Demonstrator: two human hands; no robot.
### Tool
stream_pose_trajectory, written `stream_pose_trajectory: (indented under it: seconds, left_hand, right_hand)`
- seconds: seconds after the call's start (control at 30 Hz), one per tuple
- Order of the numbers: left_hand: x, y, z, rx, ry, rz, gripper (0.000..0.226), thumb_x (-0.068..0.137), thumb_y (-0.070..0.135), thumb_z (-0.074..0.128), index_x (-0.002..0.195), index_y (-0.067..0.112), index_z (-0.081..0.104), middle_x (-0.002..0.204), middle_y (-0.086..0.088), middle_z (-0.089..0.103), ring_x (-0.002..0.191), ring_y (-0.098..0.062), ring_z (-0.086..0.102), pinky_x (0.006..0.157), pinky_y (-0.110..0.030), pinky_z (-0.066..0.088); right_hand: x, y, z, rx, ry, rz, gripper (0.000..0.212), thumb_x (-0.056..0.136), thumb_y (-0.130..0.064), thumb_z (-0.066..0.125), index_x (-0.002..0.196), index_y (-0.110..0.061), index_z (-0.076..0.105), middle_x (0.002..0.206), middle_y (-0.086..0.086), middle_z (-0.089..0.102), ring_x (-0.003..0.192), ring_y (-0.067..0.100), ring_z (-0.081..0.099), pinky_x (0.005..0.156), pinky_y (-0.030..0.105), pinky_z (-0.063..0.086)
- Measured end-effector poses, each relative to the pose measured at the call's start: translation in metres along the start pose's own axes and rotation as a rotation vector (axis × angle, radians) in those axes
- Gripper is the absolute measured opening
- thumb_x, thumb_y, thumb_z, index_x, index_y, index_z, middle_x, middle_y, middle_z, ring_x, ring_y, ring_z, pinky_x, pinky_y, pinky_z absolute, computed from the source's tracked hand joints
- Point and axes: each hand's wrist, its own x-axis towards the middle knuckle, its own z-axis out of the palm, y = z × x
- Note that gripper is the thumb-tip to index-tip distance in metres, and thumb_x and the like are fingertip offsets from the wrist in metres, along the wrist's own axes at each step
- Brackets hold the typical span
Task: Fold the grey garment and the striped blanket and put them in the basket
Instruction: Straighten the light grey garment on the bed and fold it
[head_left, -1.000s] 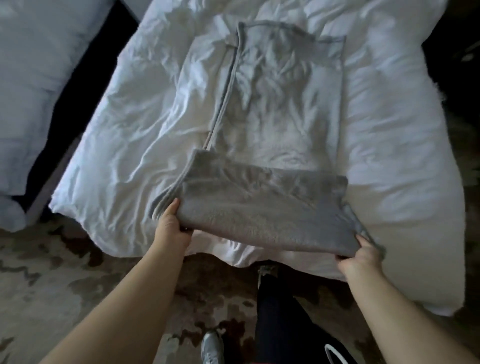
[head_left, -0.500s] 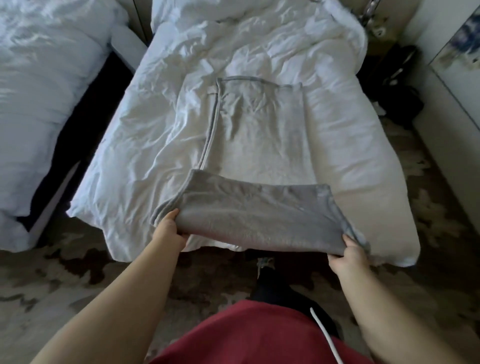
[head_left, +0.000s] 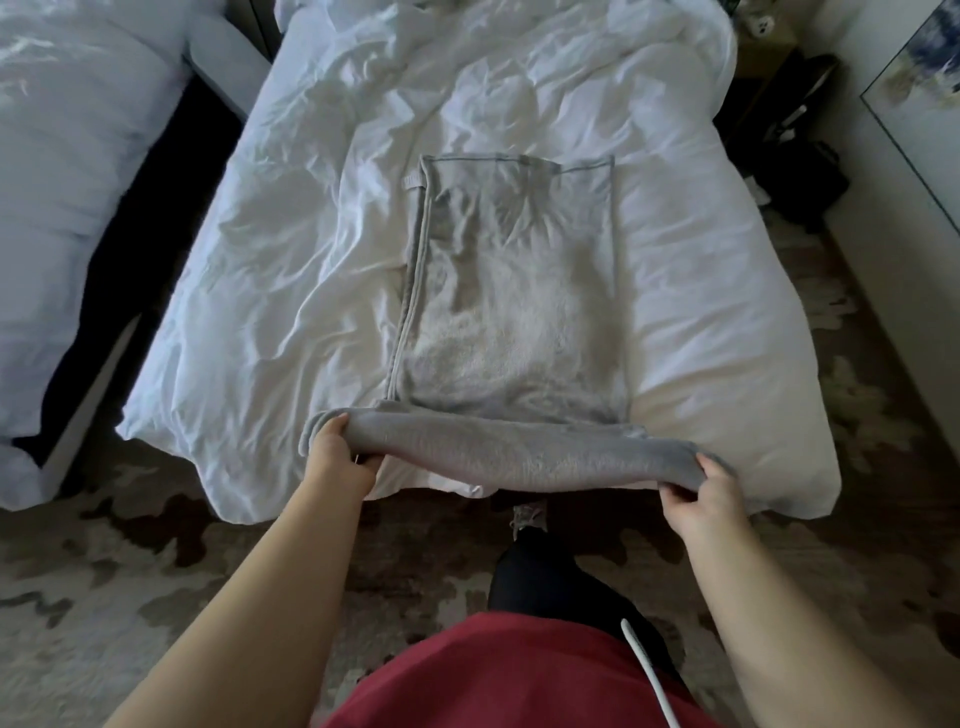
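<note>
A: Status?
B: Mid-fold on the grey garment (head_left: 509, 312). It lies lengthwise on the white duvet (head_left: 291, 260), narrowed to a long strip by the look of it. The near end is lifted off the bed, in my hands.
A: Grip?
B: Left hand (head_left: 337, 457) curled round the near-left corner, thumb on top. Right hand (head_left: 698, 493) pinching the near-right corner. Both clamped on cloth; the hem sags a little between them.
A: Next move?
B: My read: carry the near end forward and lay it on the far end, by the small tab (head_left: 414, 180). Both corners need to travel level, or the fold goes skew. Then flatten, probably one more fold.
A: Risks?
B: Soft cloth, droops in the middle. Duvet is rumpled, so the lower layer may drag and bunch.
A: Striped blanket, basket?
B: Neither in view, can't say where they are. I'd call the task early: first item not yet folded.
</note>
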Motion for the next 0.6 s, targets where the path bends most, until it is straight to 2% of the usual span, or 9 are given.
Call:
stream_pose_trajectory:
  seconds: [0.07, 0.17, 0.23, 0.3, 0.33, 0.4, 0.47, 0.57, 0.6]
  left_hand:
    - [0.006, 0.014, 0.026, -0.067, 0.006, -0.025, 0.045, 0.095, 0.021, 0.053, 0.138, 0.011, 0.044, 0.143, -0.006, 0.045, 0.132, -0.026, 0.044, 0.103, -0.035, 0.043]
    - [0.015, 0.042, 0.071, -0.170, 0.063, -0.024, 0.051, 0.087, 0.021, 0.066, 0.134, 0.011, 0.047, 0.136, -0.009, 0.047, 0.124, -0.029, 0.048, 0.098, -0.042, 0.048]
    - [0.024, 0.056, 0.102, -0.178, -0.052, 0.038, 0.048, 0.088, 0.025, 0.064, 0.132, 0.012, 0.050, 0.130, -0.008, 0.052, 0.117, -0.024, 0.054, 0.091, -0.040, 0.051]
    - [0.037, 0.065, 0.129, -0.133, -0.131, 0.073, 0.038, 0.092, 0.030, 0.058, 0.123, 0.011, 0.053, 0.115, -0.007, 0.059, 0.097, -0.020, 0.061, 0.083, -0.038, 0.052]
    - [0.045, 0.068, 0.140, -0.080, -0.119, 0.078, 0.035, 0.093, 0.032, 0.055, 0.122, 0.013, 0.051, 0.108, -0.006, 0.057, 0.088, -0.018, 0.060, 0.083, -0.037, 0.051]
    - [0.066, 0.066, 0.155, 0.056, -0.040, 0.077, 0.035, 0.096, 0.032, 0.051, 0.128, 0.018, 0.046, 0.106, -0.004, 0.049, 0.083, -0.015, 0.054, 0.089, -0.035, 0.046]
    - [0.091, 0.056, 0.161, 0.178, 0.052, 0.069, 0.026, 0.097, 0.027, 0.049, 0.122, 0.019, 0.047, 0.093, -0.001, 0.047, 0.075, -0.012, 0.051, 0.078, -0.029, 0.046]
    - [0.121, 0.035, 0.162, 0.261, 0.166, 0.009, 0.009, 0.099, 0.016, 0.044, 0.097, 0.014, 0.052, 0.070, -0.001, 0.038, 0.053, -0.007, 0.043, 0.057, -0.020, 0.042]
    - [0.128, 0.029, 0.161, 0.272, 0.212, -0.008, 0.013, 0.098, 0.016, 0.045, 0.086, 0.015, 0.050, 0.069, -0.001, 0.038, 0.053, -0.007, 0.041, 0.053, -0.019, 0.039]
  right_hand:
    - [0.004, -0.011, 0.030, 0.020, -0.007, -0.001, 0.039, 0.092, -0.020, 0.059, 0.130, -0.014, 0.050, 0.124, 0.004, 0.056, 0.117, 0.019, 0.055, 0.090, 0.031, 0.050]
    - [0.017, -0.030, 0.081, 0.031, -0.077, -0.032, 0.035, 0.094, -0.019, 0.057, 0.128, -0.011, 0.051, 0.124, 0.005, 0.057, 0.115, 0.021, 0.056, 0.088, 0.031, 0.050]
    - [0.035, -0.042, 0.117, 0.073, -0.139, -0.057, 0.033, 0.094, -0.023, 0.056, 0.124, -0.008, 0.053, 0.118, 0.008, 0.059, 0.107, 0.022, 0.060, 0.088, 0.034, 0.052]
    - [0.059, -0.050, 0.149, 0.029, -0.169, -0.051, 0.033, 0.095, -0.031, 0.055, 0.117, -0.006, 0.052, 0.102, 0.009, 0.057, 0.092, 0.020, 0.061, 0.088, 0.033, 0.053]
    - [0.073, -0.051, 0.163, -0.023, -0.165, -0.036, 0.030, 0.095, -0.033, 0.054, 0.109, -0.006, 0.051, 0.094, 0.008, 0.053, 0.084, 0.018, 0.059, 0.086, 0.032, 0.053]
    - [0.104, -0.047, 0.183, -0.134, -0.121, 0.018, 0.024, 0.095, -0.033, 0.052, 0.091, -0.009, 0.048, 0.083, 0.007, 0.047, 0.075, 0.017, 0.054, 0.077, 0.030, 0.053]
    - [0.133, -0.038, 0.194, -0.274, -0.067, 0.091, 0.023, 0.095, -0.030, 0.052, 0.083, -0.012, 0.047, 0.077, 0.005, 0.045, 0.069, 0.016, 0.052, 0.068, 0.028, 0.051]
    - [0.169, -0.025, 0.197, -0.452, 0.014, 0.176, 0.016, 0.095, -0.026, 0.054, 0.096, -0.011, 0.049, 0.077, 0.003, 0.043, 0.067, 0.014, 0.048, 0.065, 0.027, 0.048]
    - [0.178, -0.022, 0.195, -0.494, 0.043, 0.200, 0.016, 0.095, -0.025, 0.054, 0.102, -0.011, 0.049, 0.079, 0.004, 0.044, 0.068, 0.014, 0.048, 0.068, 0.027, 0.047]
